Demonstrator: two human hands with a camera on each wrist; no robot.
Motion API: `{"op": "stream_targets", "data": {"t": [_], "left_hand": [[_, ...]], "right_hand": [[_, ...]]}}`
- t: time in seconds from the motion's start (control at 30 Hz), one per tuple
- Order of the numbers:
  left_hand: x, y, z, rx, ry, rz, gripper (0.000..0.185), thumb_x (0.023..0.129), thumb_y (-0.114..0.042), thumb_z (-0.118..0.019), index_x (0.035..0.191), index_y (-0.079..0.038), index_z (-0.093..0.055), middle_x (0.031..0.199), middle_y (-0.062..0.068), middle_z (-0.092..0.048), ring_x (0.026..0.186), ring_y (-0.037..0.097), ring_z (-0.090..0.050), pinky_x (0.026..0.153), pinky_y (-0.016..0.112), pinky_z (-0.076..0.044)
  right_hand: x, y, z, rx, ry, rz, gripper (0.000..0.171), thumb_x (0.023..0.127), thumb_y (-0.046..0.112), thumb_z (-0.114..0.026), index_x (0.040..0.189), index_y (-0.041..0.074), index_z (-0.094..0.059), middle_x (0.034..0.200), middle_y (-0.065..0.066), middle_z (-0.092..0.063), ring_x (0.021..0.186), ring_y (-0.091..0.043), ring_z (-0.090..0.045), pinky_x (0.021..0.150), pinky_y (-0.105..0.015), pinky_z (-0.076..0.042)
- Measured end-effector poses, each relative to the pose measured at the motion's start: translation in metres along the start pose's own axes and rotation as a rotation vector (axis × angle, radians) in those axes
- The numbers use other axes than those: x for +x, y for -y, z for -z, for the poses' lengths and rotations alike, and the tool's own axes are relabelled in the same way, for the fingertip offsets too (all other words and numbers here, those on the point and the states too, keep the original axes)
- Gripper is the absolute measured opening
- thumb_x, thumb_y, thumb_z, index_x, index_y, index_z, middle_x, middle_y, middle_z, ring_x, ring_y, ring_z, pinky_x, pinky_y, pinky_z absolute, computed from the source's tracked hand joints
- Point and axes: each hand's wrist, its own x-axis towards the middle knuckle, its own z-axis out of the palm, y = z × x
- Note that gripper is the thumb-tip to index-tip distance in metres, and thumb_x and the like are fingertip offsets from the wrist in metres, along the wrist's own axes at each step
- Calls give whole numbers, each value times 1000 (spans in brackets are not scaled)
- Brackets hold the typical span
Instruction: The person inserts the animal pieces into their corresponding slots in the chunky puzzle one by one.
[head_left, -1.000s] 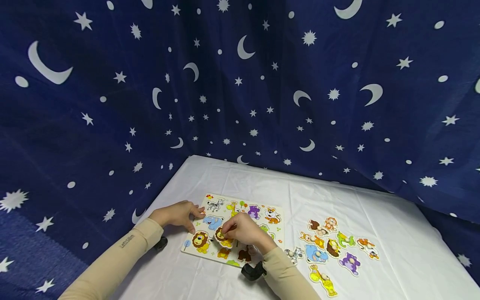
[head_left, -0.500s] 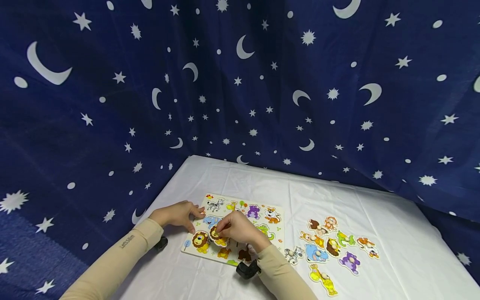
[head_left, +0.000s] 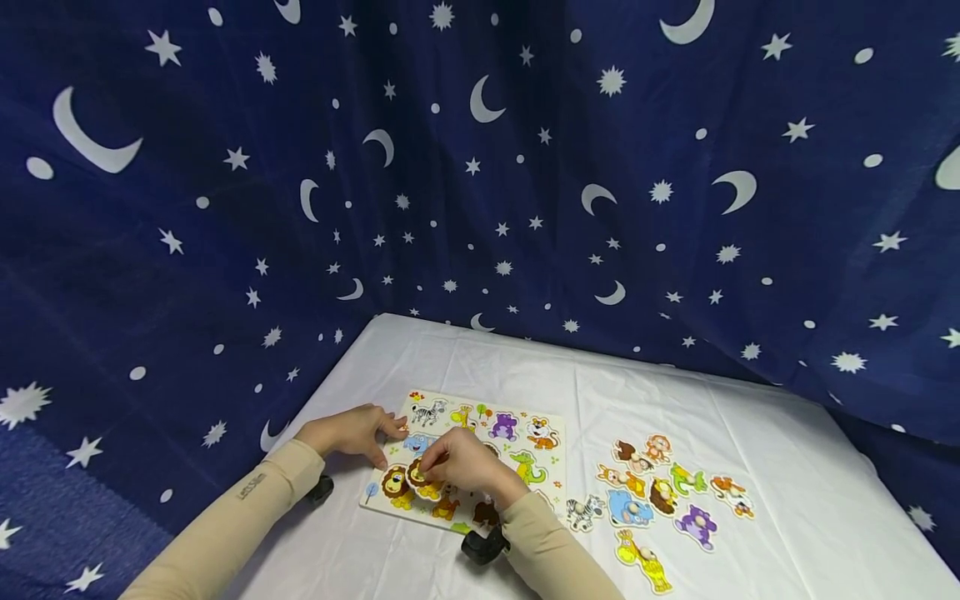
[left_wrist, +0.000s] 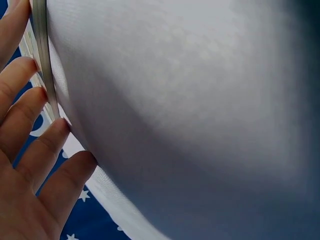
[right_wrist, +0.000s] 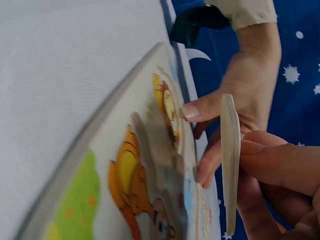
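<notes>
Lion piece [head_left: 427,488] seemingly pinched beneath right hand [head_left: 468,462].

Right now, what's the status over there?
Right hand pinches lion piece above board. Left hand touches board's edge. Right hand hides part of board.

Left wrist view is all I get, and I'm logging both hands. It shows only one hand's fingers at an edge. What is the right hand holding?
Observer: The right hand pinches a lion piece.
Operator: Is it down on the board?
Observer: No. The right wrist view shows a gap between it and the board.
Operator: Any loose pieces about?
Observer: Yes, several loose pieces lie on the cloth to the board's right, the zebra nearest it.
</notes>
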Motion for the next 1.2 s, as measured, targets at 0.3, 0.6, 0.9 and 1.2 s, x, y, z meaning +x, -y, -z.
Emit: {"op": "stream_targets", "data": {"t": [0.3, 0.6, 0.9, 1.2], "left_hand": [[-3, -3, 2, 26, 0, -35, 61, 67, -17, -89, 124, -9, -70, 142, 9, -57, 139, 40, -46, 116, 54, -34], [-3, -4, 2, -16, -4, -7, 60, 66, -15, -89, 123, -8, -71, 143, 7, -57, 140, 38, -47, 117, 54, -32], [-3, 1, -3, -38, 5, 23, 61, 67, -11, -89, 125, -8, -70, 146, 8, -55, 143, 37, -43, 119, 53, -31], [-1, 2, -3, -40, 6, 6, 60, 68, -10, -88, 125, -8, -69, 146, 10, -55, 144, 39, -42, 119, 54, -30]], "right_hand": [[6, 6, -9, -2, 11, -1, 9, 83, -5, -74, 80, 2, -79, 88, -8, -78, 73, 4, -59, 64, -15, -50], [10, 5, -14, -50, 12, 2, 9, 82, -4, -75, 80, 4, -79, 83, -3, -77, 69, 6, -55, 62, -14, -47], [12, 3, -24, -57, 14, 28, 7, 82, -2, -77, 80, 4, -79, 78, -3, -76, 63, 7, -51, 58, -12, -43], [17, -1, -29, -31, 16, 13, 10, 81, -4, -76, 79, 5, -79, 77, -3, -76, 66, 8, -52, 61, -11, -44]]}}
